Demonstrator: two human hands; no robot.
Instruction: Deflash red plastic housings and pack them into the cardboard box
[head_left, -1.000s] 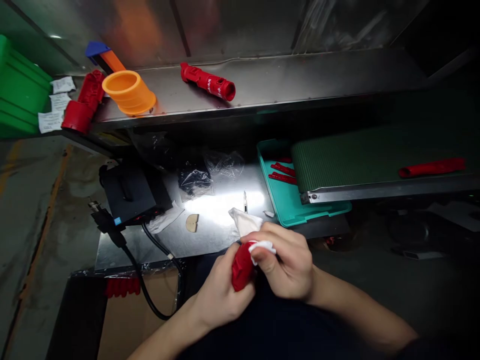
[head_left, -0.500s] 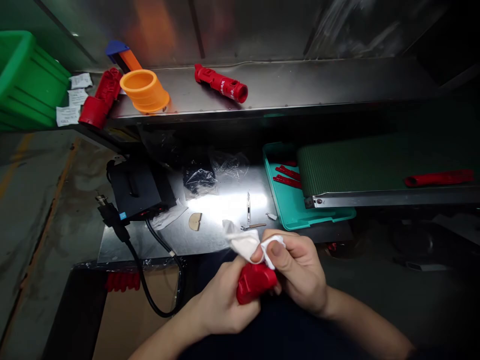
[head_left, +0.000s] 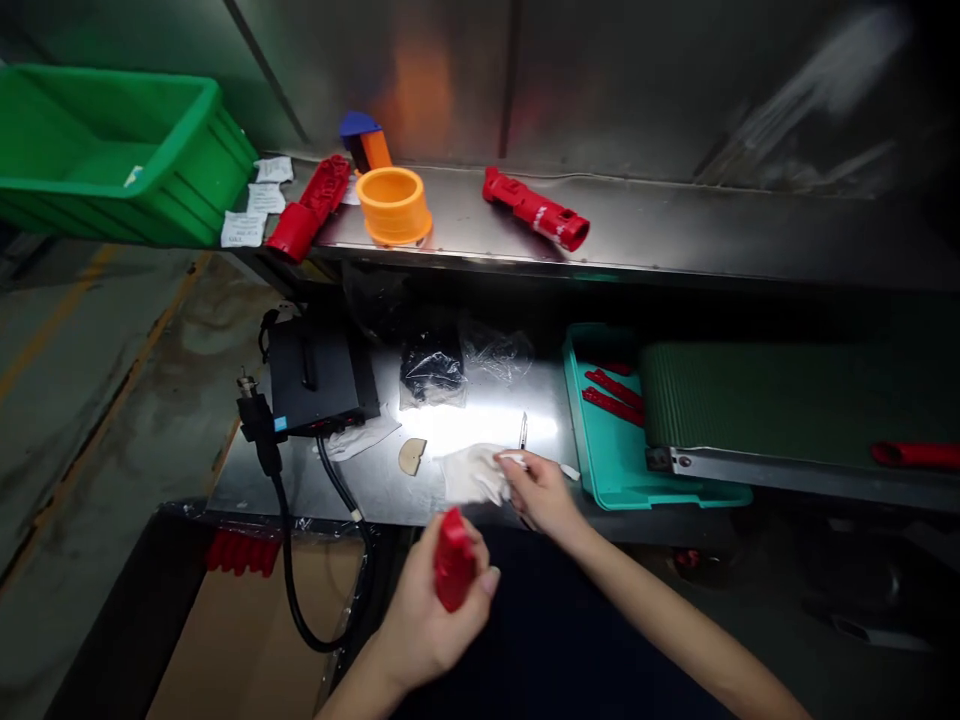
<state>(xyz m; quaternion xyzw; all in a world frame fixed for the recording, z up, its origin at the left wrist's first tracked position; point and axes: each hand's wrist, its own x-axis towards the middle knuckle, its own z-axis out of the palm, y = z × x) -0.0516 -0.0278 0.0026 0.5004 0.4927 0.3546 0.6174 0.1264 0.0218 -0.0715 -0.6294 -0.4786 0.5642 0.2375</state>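
Observation:
A red plastic part [head_left: 454, 565] rises from the grip of my left hand [head_left: 424, 610], close to my body; its lower end is hidden in the palm. My right hand [head_left: 541, 497] is over the front edge of the metal table [head_left: 300, 495], with thumb and fingers pinching a white cloth [head_left: 474, 474]. The cloth hangs loosely to the left of the fingers. Just beyond that hand lies a thin knife-like tool [head_left: 524, 430], partly covered. Left of the cloth sits a small beige piece [head_left: 412, 456] with a rounded side.
Right of the table, a teal tray [head_left: 600, 470] holds several red parts beside a green conveyor belt [head_left: 765, 395]. A black box [head_left: 311, 375] with a thick cable [head_left: 289, 560] stands left. The shelf [head_left: 675, 235] carries red parts, an orange ring [head_left: 393, 205] and a green bin [head_left: 202, 150].
My hands have moved apart. The right one has carried the white cloth forward, off the red part, to the table's edge, while the left keeps the red part. The view has shifted left.

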